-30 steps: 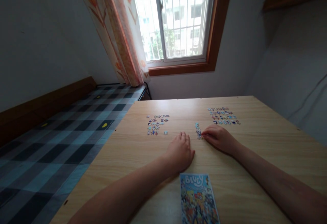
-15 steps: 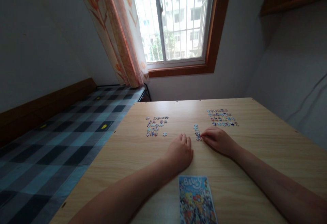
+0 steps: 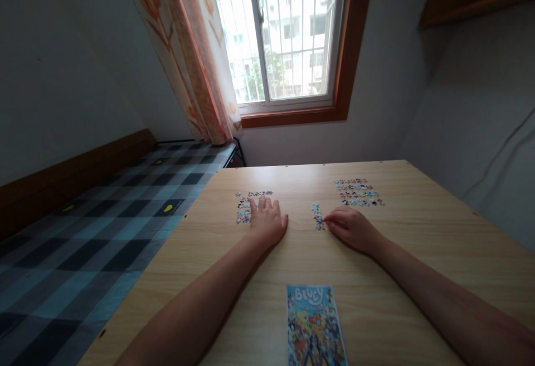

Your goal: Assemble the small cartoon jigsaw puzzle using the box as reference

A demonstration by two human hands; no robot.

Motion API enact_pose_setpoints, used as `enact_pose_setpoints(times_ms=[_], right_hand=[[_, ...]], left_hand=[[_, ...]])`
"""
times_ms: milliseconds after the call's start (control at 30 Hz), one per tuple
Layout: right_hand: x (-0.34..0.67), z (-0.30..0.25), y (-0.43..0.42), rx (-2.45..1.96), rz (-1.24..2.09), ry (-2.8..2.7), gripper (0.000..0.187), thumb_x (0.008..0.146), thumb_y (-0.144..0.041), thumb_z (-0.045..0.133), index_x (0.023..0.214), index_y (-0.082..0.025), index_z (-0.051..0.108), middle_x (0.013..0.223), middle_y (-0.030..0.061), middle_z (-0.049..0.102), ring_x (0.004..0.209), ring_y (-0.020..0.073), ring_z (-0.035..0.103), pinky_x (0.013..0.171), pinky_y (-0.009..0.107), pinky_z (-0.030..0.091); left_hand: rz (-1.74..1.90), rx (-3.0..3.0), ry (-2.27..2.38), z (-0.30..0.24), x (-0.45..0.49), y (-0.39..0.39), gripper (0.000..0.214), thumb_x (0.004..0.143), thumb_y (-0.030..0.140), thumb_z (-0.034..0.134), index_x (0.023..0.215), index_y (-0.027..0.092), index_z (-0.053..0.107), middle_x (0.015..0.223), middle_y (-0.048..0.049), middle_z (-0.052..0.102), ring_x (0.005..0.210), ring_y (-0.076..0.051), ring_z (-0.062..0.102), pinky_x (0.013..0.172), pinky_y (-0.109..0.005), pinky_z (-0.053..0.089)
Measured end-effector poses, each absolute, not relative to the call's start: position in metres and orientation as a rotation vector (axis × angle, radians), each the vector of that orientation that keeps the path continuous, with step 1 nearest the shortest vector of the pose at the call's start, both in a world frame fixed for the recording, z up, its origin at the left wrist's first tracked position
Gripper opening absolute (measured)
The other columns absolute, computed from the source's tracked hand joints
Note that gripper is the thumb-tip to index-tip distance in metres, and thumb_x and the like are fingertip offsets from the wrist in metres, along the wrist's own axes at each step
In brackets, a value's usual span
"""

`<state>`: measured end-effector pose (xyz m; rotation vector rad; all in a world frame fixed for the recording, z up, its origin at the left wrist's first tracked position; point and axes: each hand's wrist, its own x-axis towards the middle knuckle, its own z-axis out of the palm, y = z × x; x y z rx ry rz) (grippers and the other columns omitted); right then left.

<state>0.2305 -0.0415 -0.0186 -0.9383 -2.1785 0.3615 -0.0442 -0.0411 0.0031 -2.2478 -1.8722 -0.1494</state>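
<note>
My left hand (image 3: 268,222) lies over the left group of loose jigsaw puzzle pieces (image 3: 243,210), fingers spread and pointing away, covering some of them. My right hand (image 3: 351,228) is closed in a pinch, its fingertips at the lower right edge of a short upright strip of puzzle pieces (image 3: 316,215). A piece at those fingertips is too small to see clearly. Beyond the right hand, more pieces (image 3: 358,192) are laid out in several rows. Nearest me, a colourful picture sheet marked "BLUEY" (image 3: 315,324) rests between my forearms.
Everything lies on a light wooden table (image 3: 234,327). To the left is a bed with a checked cover (image 3: 121,254). Past the table's far edge are a window (image 3: 298,37) and a flowered curtain (image 3: 188,48). A wooden shelf (image 3: 472,6) hangs at upper right.
My left hand has moved left and forward from the bare table onto the left group of pieces, its fingers spreading. My right hand stays at the strip. The view has shifted slightly.
</note>
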Motion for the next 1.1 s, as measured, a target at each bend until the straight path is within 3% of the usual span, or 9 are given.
enact_pose_setpoints(times_ms=[133,300,467,600,767,933,1100], right_hand=[[0.230,-0.018,-0.041,-0.941,0.367,-2.188,0.016,0.091,-0.021,0.059,0.091,-0.023,0.075,0.086,0.0064,0.074,0.084,0.0227,0.067,0.079,0.038,0.052],[0.229,-0.016,-0.041,-0.958,0.376,-2.186,0.016,0.092,-0.020,0.059,0.091,-0.021,0.075,0.088,0.0067,0.075,0.085,0.0224,0.067,0.080,0.037,0.051],[0.229,-0.015,-0.042,-0.952,0.361,-2.186,0.016,0.092,-0.019,0.060,0.090,-0.021,0.075,0.086,0.0060,0.074,0.084,0.0216,0.066,0.080,0.035,0.050],[0.229,-0.016,-0.041,-0.937,0.345,-2.188,0.014,0.092,-0.020,0.061,0.089,-0.021,0.075,0.086,0.0063,0.074,0.084,0.0217,0.065,0.080,0.035,0.049],[0.229,-0.016,-0.040,-0.915,0.318,-2.196,0.013,0.092,-0.020,0.061,0.088,-0.020,0.074,0.085,0.0071,0.073,0.085,0.0218,0.064,0.080,0.036,0.049],[0.229,-0.016,-0.039,-0.886,0.296,-2.197,0.012,0.092,-0.019,0.063,0.089,-0.020,0.075,0.086,0.0074,0.074,0.085,0.0215,0.065,0.081,0.036,0.050],[0.229,-0.017,-0.037,-0.870,0.268,-2.201,0.014,0.091,-0.016,0.063,0.091,-0.020,0.076,0.088,0.0073,0.075,0.086,0.0218,0.066,0.082,0.037,0.051]], left_hand=[[-0.214,-2.304,-1.789,0.006,-0.043,-0.044,0.043,0.099,0.041,0.045,0.131,0.017,0.060,0.140,-0.0192,0.060,0.139,-0.040,0.043,0.115,-0.073,0.013],[-0.393,-2.479,-1.585,0.020,-0.034,-0.054,0.023,0.096,0.024,0.048,0.101,0.022,0.071,0.098,-0.0082,0.075,0.108,-0.027,0.062,0.121,-0.064,0.014],[-0.547,-2.686,-1.509,0.023,-0.023,-0.068,0.018,0.088,0.016,0.058,0.085,0.024,0.074,0.088,-0.0031,0.076,0.095,-0.023,0.065,0.120,-0.061,0.019],[-0.564,-2.978,-1.252,0.022,-0.017,-0.074,0.019,0.080,0.010,0.064,0.084,0.025,0.075,0.086,0.0002,0.077,0.086,-0.019,0.067,0.108,-0.045,0.039],[-0.597,-3.218,-0.918,0.019,-0.011,-0.074,0.019,0.086,0.011,0.061,0.090,0.023,0.075,0.090,0.0002,0.077,0.085,-0.015,0.067,0.096,-0.032,0.047],[-0.649,-3.086,-1.100,0.014,-0.012,-0.073,0.020,0.093,0.021,0.058,0.105,0.022,0.074,0.104,-0.0051,0.075,0.096,-0.020,0.066,0.091,-0.034,0.051],[-0.584,-3.031,-1.165,0.017,-0.013,-0.073,0.021,0.091,0.028,0.063,0.107,0.020,0.074,0.103,-0.0071,0.074,0.096,-0.023,0.064,0.090,-0.037,0.051]])
